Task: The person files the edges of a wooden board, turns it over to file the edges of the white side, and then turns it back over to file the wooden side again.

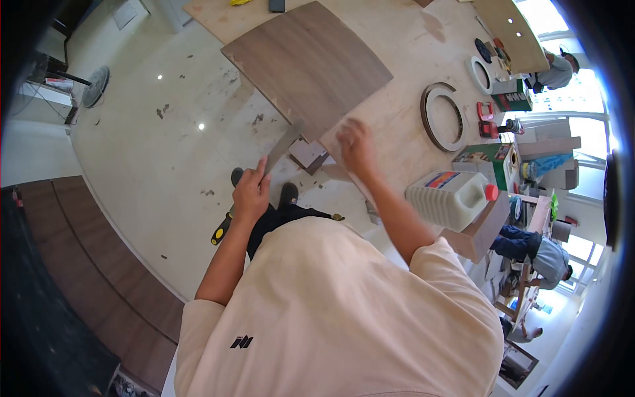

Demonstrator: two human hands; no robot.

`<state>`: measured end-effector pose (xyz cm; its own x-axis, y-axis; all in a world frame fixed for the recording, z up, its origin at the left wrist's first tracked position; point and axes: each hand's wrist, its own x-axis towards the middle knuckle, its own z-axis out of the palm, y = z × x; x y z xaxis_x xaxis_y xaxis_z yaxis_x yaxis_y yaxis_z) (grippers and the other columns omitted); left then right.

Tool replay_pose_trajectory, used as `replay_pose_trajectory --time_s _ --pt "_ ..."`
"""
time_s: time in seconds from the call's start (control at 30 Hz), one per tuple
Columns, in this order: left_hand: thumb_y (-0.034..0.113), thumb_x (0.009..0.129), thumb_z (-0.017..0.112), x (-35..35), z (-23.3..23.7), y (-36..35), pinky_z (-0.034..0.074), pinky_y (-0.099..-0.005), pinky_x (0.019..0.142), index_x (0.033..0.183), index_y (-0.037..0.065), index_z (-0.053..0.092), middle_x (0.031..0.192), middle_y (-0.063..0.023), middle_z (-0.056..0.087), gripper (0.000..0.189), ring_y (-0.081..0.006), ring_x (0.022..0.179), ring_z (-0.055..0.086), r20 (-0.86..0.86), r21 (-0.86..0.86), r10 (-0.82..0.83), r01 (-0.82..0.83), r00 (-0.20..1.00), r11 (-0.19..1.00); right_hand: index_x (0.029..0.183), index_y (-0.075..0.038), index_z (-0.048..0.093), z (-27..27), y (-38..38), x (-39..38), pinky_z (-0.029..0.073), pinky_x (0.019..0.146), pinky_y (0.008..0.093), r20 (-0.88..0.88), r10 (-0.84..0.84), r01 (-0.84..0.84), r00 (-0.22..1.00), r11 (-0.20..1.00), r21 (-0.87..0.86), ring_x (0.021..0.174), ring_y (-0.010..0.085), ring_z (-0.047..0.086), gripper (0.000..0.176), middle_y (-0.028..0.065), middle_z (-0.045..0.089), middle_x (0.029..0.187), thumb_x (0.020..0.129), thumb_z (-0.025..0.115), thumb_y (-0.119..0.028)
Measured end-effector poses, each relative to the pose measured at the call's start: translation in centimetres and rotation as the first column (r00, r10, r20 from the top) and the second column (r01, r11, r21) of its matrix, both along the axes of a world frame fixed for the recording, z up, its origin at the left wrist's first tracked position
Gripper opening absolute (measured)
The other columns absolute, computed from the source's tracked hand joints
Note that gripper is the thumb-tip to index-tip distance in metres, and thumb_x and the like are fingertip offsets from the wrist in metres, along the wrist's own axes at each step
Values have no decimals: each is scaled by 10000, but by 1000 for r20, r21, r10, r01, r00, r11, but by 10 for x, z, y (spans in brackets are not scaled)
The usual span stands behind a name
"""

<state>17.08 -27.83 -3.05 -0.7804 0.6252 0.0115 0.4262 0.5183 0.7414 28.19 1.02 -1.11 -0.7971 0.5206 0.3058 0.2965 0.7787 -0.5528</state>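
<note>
My left hand is closed around a file, a long flat grey tool with a black-and-yellow handle. Its far end overlaps the near corner of a brown wood-grain panel, which lies on the workbench and juts past its left edge. Close to the panel's right side is my right hand, fingers curled and smeared by motion. It hovers over the bench near the corner; what it may hold does not show.
On the pale workbench sit rolls of edge banding, a white jug with a red cap, green cans and a red power tool. Scraps litter the floor. Other people are at the right.
</note>
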Motion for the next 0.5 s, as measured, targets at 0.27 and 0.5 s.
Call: replay_pose_trajectory --time_s 0.27,0.5 --pt "221 932 653 12 1 41 525 -441 650 1395 323 597 854 -80 545 478 -316 758 626 -177 -99 -130 114 976 989 1465 -85 461 16 82 -61 303 1164 584 638 -33 -77 769 987 144 1480 374 316 517 147 342 1601 1032 444 -366" --pt "217 927 660 -3 -7 34 523 -441 631 1386 358 596 860 -77 551 484 -313 760 632 -155 -141 -66 44 986 989 1517 -108 407 22 82 -60 271 1187 580 695 -12 -78 719 992 97 1499 365 291 535 118 260 1650 1047 392 -362"
